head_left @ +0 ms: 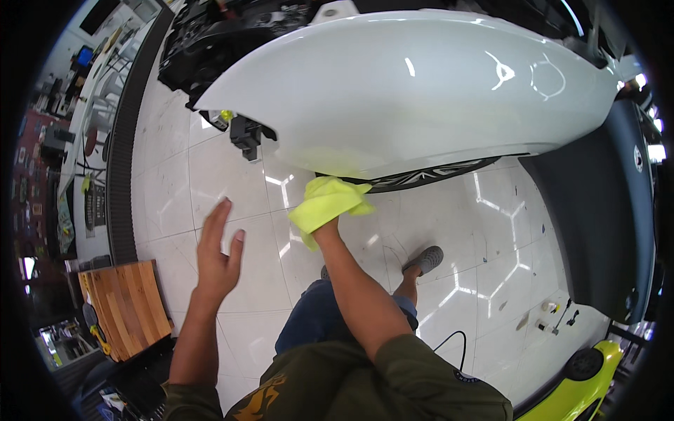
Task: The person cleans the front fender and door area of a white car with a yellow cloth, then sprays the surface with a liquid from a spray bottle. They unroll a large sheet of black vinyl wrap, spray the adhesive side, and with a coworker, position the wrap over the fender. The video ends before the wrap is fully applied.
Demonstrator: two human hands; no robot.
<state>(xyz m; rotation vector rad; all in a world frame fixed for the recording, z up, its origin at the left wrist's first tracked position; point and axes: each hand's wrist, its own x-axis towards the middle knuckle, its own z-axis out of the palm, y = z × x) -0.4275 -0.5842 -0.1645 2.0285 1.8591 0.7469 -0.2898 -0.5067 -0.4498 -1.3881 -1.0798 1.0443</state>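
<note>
A bright yellow-green microfiber cloth (327, 203) is draped over my right hand (327, 229), hiding the fingers. The cloth lies against the lower edge of a glossy white car fender (435, 91), beside a black slatted trim piece (428, 173). My left hand (219, 252) hangs in the air to the left of the cloth, its fingers stretched out and thumb apart, holding nothing. A faint yellow-green reflection shows on the white paint above the cloth. Near the fender's left end sticks out a black bracket (247, 135).
On the right stands a dark grey car door (597, 203). A yellow-green car (576, 386) is at lower right, with small bottles (550, 307) on the tiled floor (246, 281) nearby. At left is a cart with a wooden top (126, 309); engine parts (210, 42) lie at upper left.
</note>
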